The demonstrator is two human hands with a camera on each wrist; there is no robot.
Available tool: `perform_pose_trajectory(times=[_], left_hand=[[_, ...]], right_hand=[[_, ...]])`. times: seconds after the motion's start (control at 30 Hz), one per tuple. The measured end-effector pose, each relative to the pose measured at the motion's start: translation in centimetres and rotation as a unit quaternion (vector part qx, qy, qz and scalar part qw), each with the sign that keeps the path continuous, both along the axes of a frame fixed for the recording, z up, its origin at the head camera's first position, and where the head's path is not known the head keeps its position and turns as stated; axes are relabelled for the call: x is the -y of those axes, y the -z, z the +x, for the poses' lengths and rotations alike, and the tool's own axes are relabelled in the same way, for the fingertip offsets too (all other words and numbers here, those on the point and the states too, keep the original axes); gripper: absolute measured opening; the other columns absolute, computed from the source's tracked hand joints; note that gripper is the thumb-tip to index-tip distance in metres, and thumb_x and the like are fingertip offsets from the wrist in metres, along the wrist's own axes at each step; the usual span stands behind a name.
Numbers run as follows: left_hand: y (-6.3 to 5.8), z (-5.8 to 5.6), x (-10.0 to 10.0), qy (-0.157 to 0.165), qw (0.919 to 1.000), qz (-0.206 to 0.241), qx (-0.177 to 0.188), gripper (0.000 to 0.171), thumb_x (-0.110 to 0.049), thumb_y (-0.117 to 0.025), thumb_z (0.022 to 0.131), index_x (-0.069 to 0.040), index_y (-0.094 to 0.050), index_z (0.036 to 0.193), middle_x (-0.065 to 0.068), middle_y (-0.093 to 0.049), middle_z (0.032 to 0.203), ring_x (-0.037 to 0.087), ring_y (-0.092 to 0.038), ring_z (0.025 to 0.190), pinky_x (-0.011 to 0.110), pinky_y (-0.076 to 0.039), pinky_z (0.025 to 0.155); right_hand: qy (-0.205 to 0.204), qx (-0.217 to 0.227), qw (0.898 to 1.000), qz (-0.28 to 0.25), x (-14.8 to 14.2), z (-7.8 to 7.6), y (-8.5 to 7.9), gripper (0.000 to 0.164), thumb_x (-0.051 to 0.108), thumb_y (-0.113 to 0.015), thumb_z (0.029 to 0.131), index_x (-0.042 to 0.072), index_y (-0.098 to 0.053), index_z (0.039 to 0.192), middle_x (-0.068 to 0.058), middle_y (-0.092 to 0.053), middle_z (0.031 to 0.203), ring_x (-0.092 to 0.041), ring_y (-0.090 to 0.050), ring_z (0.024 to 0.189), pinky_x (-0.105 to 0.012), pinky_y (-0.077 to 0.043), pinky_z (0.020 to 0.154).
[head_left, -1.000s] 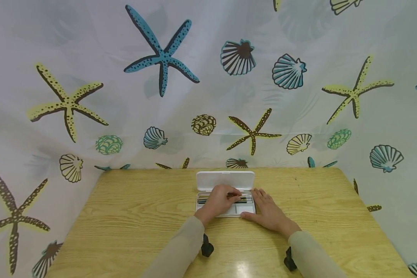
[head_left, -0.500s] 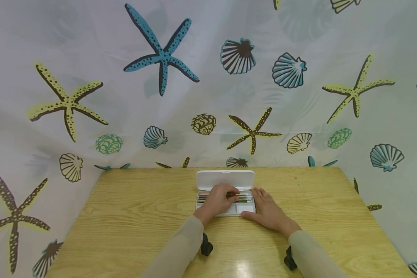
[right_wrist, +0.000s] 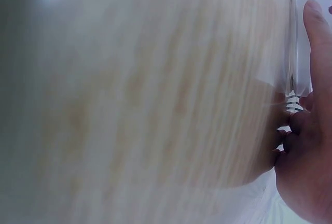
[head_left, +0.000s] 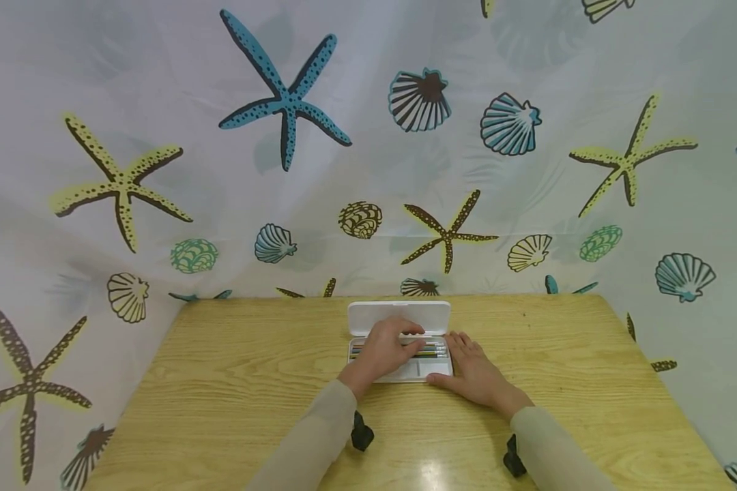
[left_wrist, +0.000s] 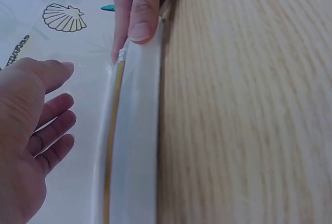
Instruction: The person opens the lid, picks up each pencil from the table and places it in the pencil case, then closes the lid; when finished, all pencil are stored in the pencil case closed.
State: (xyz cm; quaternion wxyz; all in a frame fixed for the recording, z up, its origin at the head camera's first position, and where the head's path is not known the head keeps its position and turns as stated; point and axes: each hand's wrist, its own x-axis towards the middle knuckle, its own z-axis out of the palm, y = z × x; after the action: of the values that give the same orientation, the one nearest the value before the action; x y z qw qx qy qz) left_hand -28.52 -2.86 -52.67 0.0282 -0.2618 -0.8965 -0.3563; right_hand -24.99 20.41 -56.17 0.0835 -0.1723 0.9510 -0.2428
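A white pencil case (head_left: 368, 317) lies on the table with its lid raised at the back. Several pencils (head_left: 431, 354) lie side by side in its long rear compartment. My left hand (head_left: 387, 349) hovers over the case, thumb and fingers apart with nothing between them. In the left wrist view that hand (left_wrist: 26, 110) is beside a golden pencil (left_wrist: 115, 110) with a silvery end. My right hand (head_left: 475, 375) rests against the case's right end, thumb at the front corner and fingers along the side. The right wrist view shows its thumb by the case wall (right_wrist: 302, 53).
The wooden table (head_left: 252, 361) extends to both sides of the case. A white cloth (head_left: 319, 170) printed with starfish and shells hangs behind it and at the sides. A dark object (head_left: 361, 433) is at the left wrist, another (head_left: 514, 457) at the right.
My left thumb and fingers, earlier close together at the pencils, have spread apart. That hand has risen slightly off the pencils. The right hand has stayed in place.
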Motion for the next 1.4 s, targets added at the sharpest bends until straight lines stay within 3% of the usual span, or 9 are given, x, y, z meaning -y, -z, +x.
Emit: perform_pose_trajectory(times=[0.1,0.3,0.5,0.67,0.87,1.03,1.13,1.4], left_hand=[[-0.9,0.3,0.2,-0.002,1.0000,0.004,-0.007,0.026,-0.025,-0.076,0.099,-0.009,-0.080,0.119,0.006,-0.077,0.120,0.024,-0.069,0.119,0.042,-0.055,0.104],[-1.7,0.5,0.8,0.009,0.9981,0.009,-0.059,0.026,-0.024,-0.075,0.100,-0.008,-0.079,0.119,0.006,-0.078,0.118,0.025,-0.071,0.116,0.042,-0.057,0.101],[-2.7,1.0,1.3,0.000,0.9981,0.010,-0.060,0.028,-0.029,-0.072,0.102,-0.008,-0.079,0.120,0.006,-0.078,0.121,0.027,-0.070,0.119,0.045,-0.056,0.104],[-3.8,1.2,1.8,-0.008,0.9955,0.013,-0.094,0.026,-0.030,-0.071,0.102,-0.010,-0.079,0.118,0.007,-0.079,0.120,0.027,-0.071,0.118,0.046,-0.056,0.104],[-4.9,1.0,2.6,-0.026,0.9908,0.009,-0.132,0.031,-0.032,-0.071,0.102,-0.009,-0.078,0.120,0.010,-0.077,0.120,0.032,-0.068,0.118,0.051,-0.055,0.103],[-5.2,0.3,3.2,-0.055,0.9837,-0.029,-0.169,0.040,-0.040,-0.067,0.103,-0.009,-0.075,0.128,0.012,-0.074,0.128,0.037,-0.063,0.129,0.058,-0.050,0.108],[-5.2,0.0,3.6,-0.070,0.9826,-0.064,-0.160,0.049,-0.045,-0.064,0.104,-0.009,-0.070,0.136,0.016,-0.069,0.139,0.041,-0.055,0.140,0.064,-0.044,0.113],[-5.0,-0.7,3.9,-0.080,0.9845,-0.137,-0.074,0.064,-0.057,-0.051,0.107,-0.018,-0.049,0.158,0.018,-0.045,0.164,0.043,-0.023,0.161,0.063,-0.022,0.128]], right_hand=[[0.000,0.001,1.000,-0.006,-0.1,0.0,0.1,0.112,0.073,-0.063,0.094,0.003,-0.018,0.168,-0.023,-0.021,0.174,-0.043,-0.013,0.163,-0.061,-0.015,0.131],[-0.002,-0.004,1.000,-0.008,-0.1,0.1,0.0,0.110,0.071,-0.063,0.095,0.002,-0.018,0.168,-0.025,-0.022,0.173,-0.045,-0.014,0.163,-0.063,-0.015,0.130],[-0.005,-0.008,1.000,-0.004,-0.1,0.1,-0.1,0.110,0.071,-0.063,0.095,0.001,-0.019,0.167,-0.025,-0.023,0.173,-0.045,-0.015,0.162,-0.063,-0.015,0.130],[-0.003,-0.008,1.000,-0.003,-0.2,0.0,0.1,0.110,0.071,-0.064,0.094,0.002,-0.019,0.168,-0.023,-0.023,0.173,-0.044,-0.014,0.163,-0.062,-0.015,0.130],[-0.002,-0.004,1.000,-0.002,-0.2,0.0,0.1,0.111,0.071,-0.063,0.094,0.002,-0.018,0.168,-0.023,-0.021,0.174,-0.043,-0.013,0.163,-0.061,-0.014,0.131],[-0.004,-0.005,1.000,-0.004,-0.2,0.0,0.1,0.110,0.070,-0.064,0.095,0.001,-0.018,0.167,-0.024,-0.021,0.173,-0.044,-0.013,0.163,-0.062,-0.014,0.131],[-0.006,-0.009,1.000,-0.008,-0.2,0.0,0.1,0.109,0.068,-0.064,0.095,0.000,-0.019,0.167,-0.025,-0.022,0.173,-0.045,-0.014,0.162,-0.063,-0.014,0.130],[-0.006,-0.007,1.000,-0.009,-0.2,0.0,0.2,0.109,0.070,-0.063,0.095,0.002,-0.018,0.168,-0.024,-0.021,0.173,-0.044,-0.013,0.163,-0.062,-0.013,0.131]])
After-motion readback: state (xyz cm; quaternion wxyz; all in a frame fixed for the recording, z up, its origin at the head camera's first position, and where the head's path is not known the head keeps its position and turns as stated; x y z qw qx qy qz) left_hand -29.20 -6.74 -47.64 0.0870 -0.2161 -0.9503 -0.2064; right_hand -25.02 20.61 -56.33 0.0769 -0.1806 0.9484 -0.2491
